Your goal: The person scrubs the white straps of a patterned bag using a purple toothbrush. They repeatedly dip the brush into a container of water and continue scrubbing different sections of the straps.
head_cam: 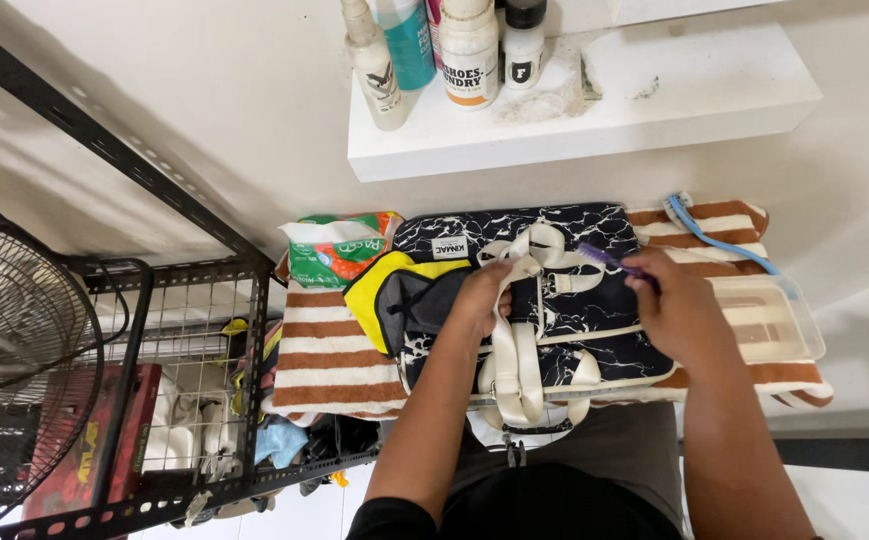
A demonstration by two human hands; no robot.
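Observation:
A dark marbled backpack (pixel 575 330) with cream straps (pixel 517 370) lies flat on a brown-and-white striped towel (pixel 320 360) across my lap. My left hand (pixel 480 298) presses on the bag and pinches a cream strap beside the open yellow-lined pocket (pixel 380 285). My right hand (pixel 680 310) holds a purple toothbrush (pixel 605 258) with its bristles against the bag's top.
A clear plastic tub (pixel 775 315) and a blue brush (pixel 715 235) sit on the towel at right. A green wet-wipe pack (pixel 340 250) lies at the towel's upper left. Above, a white shelf (pixel 655 110) carries several bottles. A black wire rack (pixel 190 390) and a fan (pixel 15 360) stand left.

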